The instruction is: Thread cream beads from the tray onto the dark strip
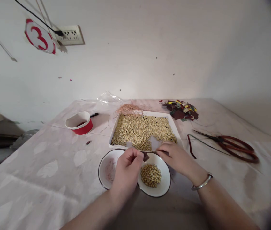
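Note:
My left hand (128, 167) is closed in a pinch above the gap between two white bowls. A small dark brown chip (146, 157) shows at its fingertips. My right hand (176, 157) is also closed, over the front right edge of the white tray (178, 135); a thin strip seems to come out of its fingers, too blurred to name. Round pale beads (141, 127) fill the tray. In the right bowl (165, 177) lie yellowish beads (151, 175). Pinkish bits (110, 169) lie in the left bowl (103, 172), partly hidden by my left hand. A whitish translucent piece (154, 143) stands by my right fingers.
Red-handled scissors (239, 148) and a dark bent strip (191, 147) lie at right. Behind are a heap of coloured chips (182, 110), copper-coloured wires (130, 109) and a clear plastic bag (109, 97). A red-and-white tub (82, 127) and black pen (94, 114) are at left.

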The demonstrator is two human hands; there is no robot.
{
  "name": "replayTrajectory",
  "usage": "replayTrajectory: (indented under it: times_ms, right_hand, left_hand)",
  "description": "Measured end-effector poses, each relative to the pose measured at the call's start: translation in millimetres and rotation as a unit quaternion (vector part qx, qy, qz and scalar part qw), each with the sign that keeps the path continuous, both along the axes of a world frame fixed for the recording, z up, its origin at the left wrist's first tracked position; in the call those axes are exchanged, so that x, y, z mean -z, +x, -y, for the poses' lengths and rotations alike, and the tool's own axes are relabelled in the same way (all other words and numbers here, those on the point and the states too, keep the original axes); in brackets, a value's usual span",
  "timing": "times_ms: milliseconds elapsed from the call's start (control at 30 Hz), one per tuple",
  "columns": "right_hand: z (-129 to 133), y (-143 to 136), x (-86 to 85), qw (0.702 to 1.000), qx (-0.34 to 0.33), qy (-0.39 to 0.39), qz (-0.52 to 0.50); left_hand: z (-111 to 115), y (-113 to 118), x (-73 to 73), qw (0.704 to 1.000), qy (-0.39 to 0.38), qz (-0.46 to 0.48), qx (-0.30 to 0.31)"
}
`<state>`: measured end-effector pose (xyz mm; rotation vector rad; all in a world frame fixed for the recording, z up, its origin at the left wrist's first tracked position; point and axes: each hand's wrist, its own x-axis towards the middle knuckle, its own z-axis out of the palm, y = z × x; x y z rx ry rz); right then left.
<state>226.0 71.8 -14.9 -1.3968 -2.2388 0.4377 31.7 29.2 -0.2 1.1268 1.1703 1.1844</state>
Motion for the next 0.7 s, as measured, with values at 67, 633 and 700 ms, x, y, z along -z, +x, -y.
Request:
replayTrajectory:
  times_ms: [67, 633, 700]
  right_hand:
    - [0, 1, 0.0, 1.0, 0.005, 0.001, 0.005]
    - [2, 6, -4.9, 0.997, 0.043, 0.007, -0.064]
    - [3, 5, -5.7, 0.995, 0.055, 0.016, -0.082]
  left_hand:
    - [0, 0, 0.4, 1.0, -0.001, 0.0, 0.0]
    - [0, 0, -2.3, 1.0, 0.006, -0.004, -0.003]
    - [0, 0, -3.9, 1.0, 0.007, -0.004, -0.005]
